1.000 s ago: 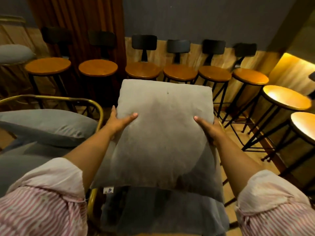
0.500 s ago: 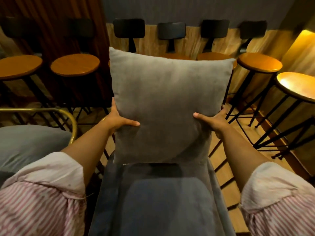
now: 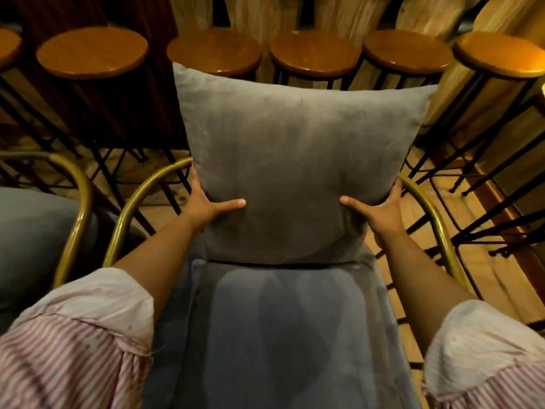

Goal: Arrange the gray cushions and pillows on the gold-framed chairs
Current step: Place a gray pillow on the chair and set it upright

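A square gray pillow (image 3: 298,160) stands upright at the back of a gold-framed chair (image 3: 134,202), its lower edge resting on the gray seat cushion (image 3: 283,335). My left hand (image 3: 206,203) grips the pillow's lower left side, thumb across the front. On the lower right side my right hand (image 3: 380,211) holds it the same way. The chair's gold tubing curves around both sides; its back is hidden behind the pillow.
A second gold-framed chair (image 3: 78,219) with a gray cushion (image 3: 26,237) stands at the left. Several round wooden bar stools (image 3: 91,51) on black metal legs line the wooden wall behind and to the right. The floor is wood planks.
The pillow has swung from a raised, tilted hold to upright against the chair's back, bottom edge down on the seat cushion. Both hands stay on its sides; my view has tipped downward.
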Motion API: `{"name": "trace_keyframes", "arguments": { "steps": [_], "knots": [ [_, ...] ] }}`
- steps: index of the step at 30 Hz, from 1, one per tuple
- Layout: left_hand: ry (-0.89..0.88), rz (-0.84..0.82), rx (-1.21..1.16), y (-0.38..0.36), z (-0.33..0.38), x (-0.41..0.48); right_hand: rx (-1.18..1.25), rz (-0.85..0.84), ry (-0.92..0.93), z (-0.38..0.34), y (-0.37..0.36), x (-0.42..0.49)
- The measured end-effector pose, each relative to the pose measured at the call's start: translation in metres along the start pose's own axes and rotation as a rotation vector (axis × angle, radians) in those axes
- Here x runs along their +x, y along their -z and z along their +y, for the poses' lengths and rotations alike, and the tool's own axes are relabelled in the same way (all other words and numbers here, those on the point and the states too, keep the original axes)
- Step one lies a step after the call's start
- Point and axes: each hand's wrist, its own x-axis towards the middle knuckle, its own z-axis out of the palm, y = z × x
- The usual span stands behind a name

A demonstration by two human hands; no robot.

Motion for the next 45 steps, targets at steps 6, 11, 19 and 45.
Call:
{"name": "trace_keyframes", "arguments": {
  "steps": [6,11,19,45],
  "knots": [
    [0.058,-0.013,0.104,-0.016,-0.035,0.012,-0.061,-0.043,-0.031,0.039,-0.012,0.008],
    [0.09,0.024,0.162,-0.022,-0.041,0.018,-0.093,-0.04,-0.06,0.053,-0.017,0.006],
    [0.122,0.019,0.153,-0.013,-0.019,-0.03,-0.218,-0.055,-0.063,0.018,-0.007,-0.038],
    [0.197,0.118,0.485,0.33,0.016,-0.379,-0.306,-0.68,0.147,-0.203,-0.184,-0.412]
  ]
}}
